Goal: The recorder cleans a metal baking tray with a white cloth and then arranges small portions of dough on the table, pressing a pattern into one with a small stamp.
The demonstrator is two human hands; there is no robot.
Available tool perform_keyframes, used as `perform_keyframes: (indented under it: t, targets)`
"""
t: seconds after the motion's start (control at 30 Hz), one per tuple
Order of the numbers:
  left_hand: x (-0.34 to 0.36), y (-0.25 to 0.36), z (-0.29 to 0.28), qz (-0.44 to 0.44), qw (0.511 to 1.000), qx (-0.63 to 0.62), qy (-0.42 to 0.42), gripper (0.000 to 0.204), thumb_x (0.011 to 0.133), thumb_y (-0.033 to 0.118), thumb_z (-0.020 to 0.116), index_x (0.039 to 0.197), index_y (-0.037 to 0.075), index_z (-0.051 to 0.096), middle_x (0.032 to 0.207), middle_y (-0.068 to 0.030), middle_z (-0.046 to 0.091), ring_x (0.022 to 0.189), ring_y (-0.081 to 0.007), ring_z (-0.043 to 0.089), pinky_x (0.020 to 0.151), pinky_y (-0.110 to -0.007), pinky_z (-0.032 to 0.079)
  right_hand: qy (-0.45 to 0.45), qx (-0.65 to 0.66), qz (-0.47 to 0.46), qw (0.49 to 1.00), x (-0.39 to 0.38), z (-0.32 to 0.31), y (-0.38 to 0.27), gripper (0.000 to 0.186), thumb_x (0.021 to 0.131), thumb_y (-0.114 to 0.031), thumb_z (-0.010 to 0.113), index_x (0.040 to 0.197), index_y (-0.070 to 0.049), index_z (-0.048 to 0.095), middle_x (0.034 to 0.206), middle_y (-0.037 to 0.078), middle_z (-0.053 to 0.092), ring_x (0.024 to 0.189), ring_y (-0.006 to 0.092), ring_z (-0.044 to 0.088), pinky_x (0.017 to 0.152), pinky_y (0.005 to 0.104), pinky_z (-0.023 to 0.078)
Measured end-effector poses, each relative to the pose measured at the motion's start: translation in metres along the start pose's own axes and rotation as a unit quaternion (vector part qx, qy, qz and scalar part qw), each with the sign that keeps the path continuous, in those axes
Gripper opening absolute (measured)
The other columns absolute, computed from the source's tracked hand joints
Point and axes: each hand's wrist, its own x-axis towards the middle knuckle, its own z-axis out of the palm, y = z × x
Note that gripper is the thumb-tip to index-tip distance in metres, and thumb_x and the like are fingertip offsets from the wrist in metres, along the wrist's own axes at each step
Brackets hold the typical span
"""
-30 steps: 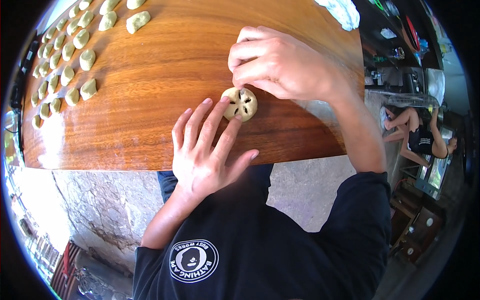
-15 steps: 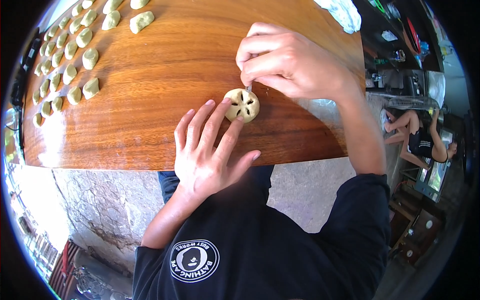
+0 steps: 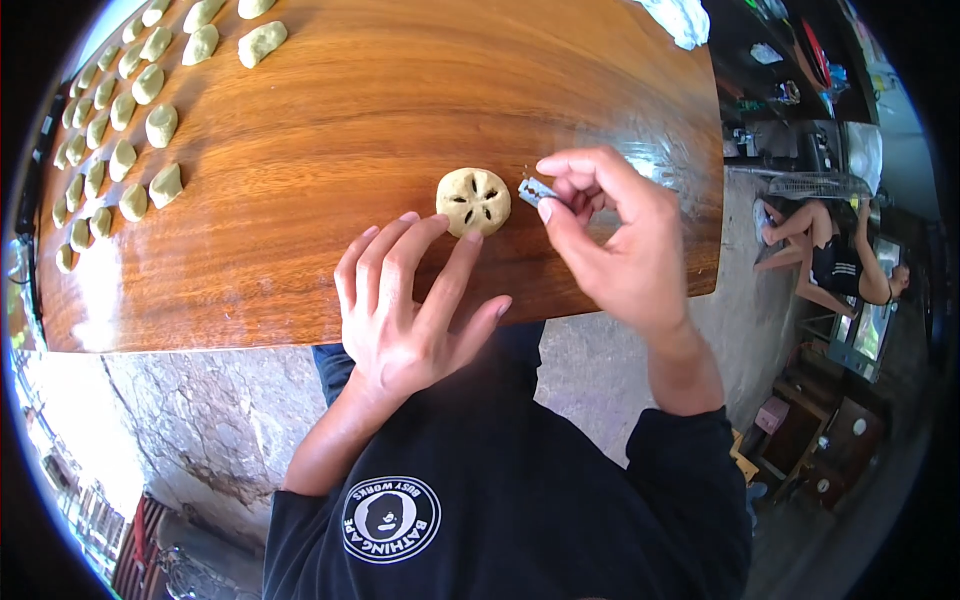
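Note:
A round, flat dough cake (image 3: pixel 472 222) lies on the wooden table, with several dark slits cut in a ring around its middle. My left hand (image 3: pixel 398 300) rests at its near side, fingers spread, the tips of two fingers touching its lower edge. Just right of the cake, my right hand (image 3: pixel 625 235) pinches a small metal razor blade (image 3: pixel 537 190) between thumb and fingers. The blade is held above the table, apart from the dough.
Rows of small dough lumps (image 3: pixel 162 125) sit at the table's left and far left. A crumpled white plastic bag (image 3: pixel 683 20) lies at the far right edge. Beyond the table on the right are a fan (image 3: pixel 815 186) and a seated person (image 3: pixel 840 250).
My right hand has lifted the blade off the top of the cake and moved right and nearer, turning so the blade shows. My left hand stays at the cake's edge.

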Motion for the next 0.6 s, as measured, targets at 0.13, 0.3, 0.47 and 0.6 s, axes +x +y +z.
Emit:
perform_keyframes:
  t: [0.13,0.3,0.47,0.6]
  targets:
    - [0.008,0.003,0.0,-0.005,1.0,-0.003,-0.026,0.052,0.073,0.039,0.081,0.119,0.016,0.071,0.129,-0.0138,0.055,0.121,-0.0348,0.052,0.104,-0.05,0.038,0.114,0.007,-0.006,0.993,-0.02,0.027,0.003,0.025,0.079,0.005,0.07,0.104,-0.002,0.065,0.078,0.008,0.065,0.067,0.015,0.065,0.059,0.0271,0.052]
    - [0.007,0.001,0.001,-0.003,1.0,-0.004,-0.015,0.055,0.07,0.036,0.083,0.12,0.016,0.07,0.135,-0.0167,0.051,0.125,-0.0377,0.049,0.107,-0.05,0.037,0.151,0.003,-0.016,0.988,-0.028,0.044,0.0,0.025,0.08,0.005,0.069,0.103,-0.002,0.065,0.08,0.008,0.065,0.068,0.0163,0.065,0.06,0.0277,0.053]
    - [0.003,0.0,0.001,-0.005,1.0,-0.002,0.006,0.052,0.07,0.035,0.083,0.116,0.014,0.071,0.133,-0.0167,0.053,0.124,-0.0376,0.05,0.106,-0.051,0.038,0.146,0.005,-0.022,0.989,-0.027,0.048,0.0,0.026,0.081,0.005,0.069,0.105,-0.003,0.065,0.08,0.008,0.064,0.067,0.0184,0.064,0.059,0.0292,0.054]
    - [0.0,-0.001,0.004,-0.002,1.0,-0.008,0.028,0.05,0.07,0.032,0.083,0.113,0.011,0.071,0.13,-0.0162,0.056,0.121,-0.0368,0.053,0.104,-0.051,0.039,0.143,0.005,-0.032,0.989,-0.027,0.051,0.003,0.026,0.08,0.005,0.069,0.104,-0.002,0.064,0.079,0.009,0.063,0.066,0.0197,0.064,0.059,0.0298,0.054]
